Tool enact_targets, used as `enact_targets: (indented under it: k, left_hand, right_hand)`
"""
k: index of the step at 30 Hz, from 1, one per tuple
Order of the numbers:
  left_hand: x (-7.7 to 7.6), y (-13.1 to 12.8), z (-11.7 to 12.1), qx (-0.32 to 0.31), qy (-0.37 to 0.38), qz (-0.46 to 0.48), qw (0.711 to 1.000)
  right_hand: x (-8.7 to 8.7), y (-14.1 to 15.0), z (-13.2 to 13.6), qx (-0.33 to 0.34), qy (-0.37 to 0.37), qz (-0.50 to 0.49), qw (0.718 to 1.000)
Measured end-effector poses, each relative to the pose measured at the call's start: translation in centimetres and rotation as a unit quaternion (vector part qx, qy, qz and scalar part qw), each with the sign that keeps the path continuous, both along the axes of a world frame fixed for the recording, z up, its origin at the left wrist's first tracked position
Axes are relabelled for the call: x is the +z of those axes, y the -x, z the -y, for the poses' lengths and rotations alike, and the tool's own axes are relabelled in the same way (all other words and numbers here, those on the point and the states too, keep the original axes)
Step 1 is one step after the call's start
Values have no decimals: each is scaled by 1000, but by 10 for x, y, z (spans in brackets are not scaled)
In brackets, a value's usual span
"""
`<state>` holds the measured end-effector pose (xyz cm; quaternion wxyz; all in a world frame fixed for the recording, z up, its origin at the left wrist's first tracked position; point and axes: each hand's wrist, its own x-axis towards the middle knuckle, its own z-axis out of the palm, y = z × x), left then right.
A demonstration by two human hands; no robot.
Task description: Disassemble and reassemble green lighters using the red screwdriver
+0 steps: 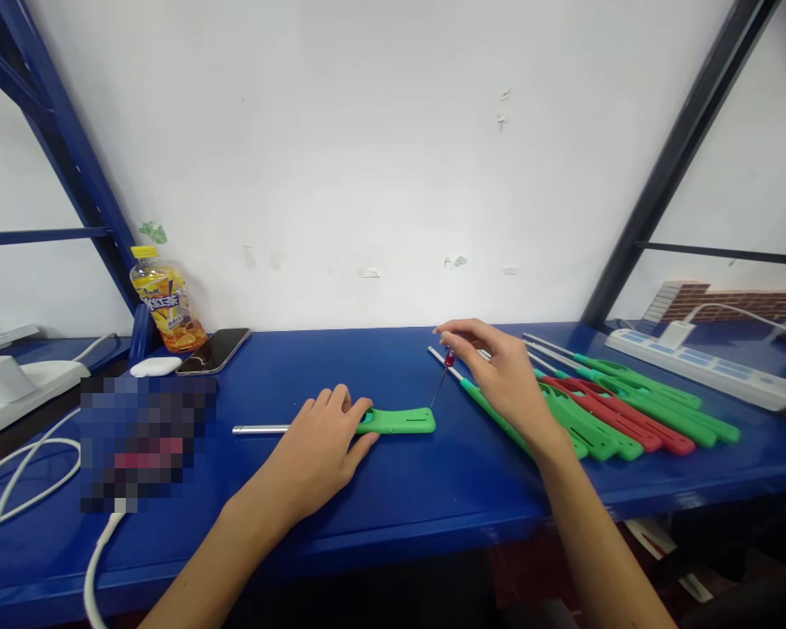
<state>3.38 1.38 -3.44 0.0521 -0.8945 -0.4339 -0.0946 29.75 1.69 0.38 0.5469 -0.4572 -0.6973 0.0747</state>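
A green long-necked lighter (403, 421) lies flat on the blue table, its metal tube pointing left. My left hand (324, 437) grips it around the trigger area, fingers over the far side and thumb along the near side. My right hand (488, 362) pinches the red handle of a small screwdriver (449, 358). The screwdriver is tilted, its thin shaft running down to the right end of the lighter; whether the tip touches cannot be made out. Just right of it, partly behind my right hand and wrist, lies another green lighter (488, 409).
Several green and red lighters (616, 411) lie fanned out at the right. Behind them is a white power strip (700, 367). On the left are a drink bottle (167, 301), a phone (215, 351), a white oval object (155, 366), a blurred-out item (148, 445) and a white cable (98, 559).
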Motion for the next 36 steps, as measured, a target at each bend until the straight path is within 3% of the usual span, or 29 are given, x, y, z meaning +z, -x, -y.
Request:
enact_targets:
  k: [10, 15, 24, 31, 36]
  left_hand:
    - [0, -1, -1, 0, -4, 0, 1000]
    - [-2, -1, -1, -4, -8, 2, 1000]
    - [-1, 0, -1, -1, -6, -3, 1000]
    - [0, 0, 0, -2, -7, -1, 1000]
    - [0, -1, 3, 0, -13, -1, 1000]
  right_hand:
    - [0, 4, 3, 26, 6, 19, 999]
    - [-1, 3, 1, 15, -27, 29, 999]
    - [1, 4, 4, 28, -6, 16, 999]
    - [7, 4, 13, 117, 63, -12, 991]
    - [7, 8, 12, 78, 47, -5, 996]
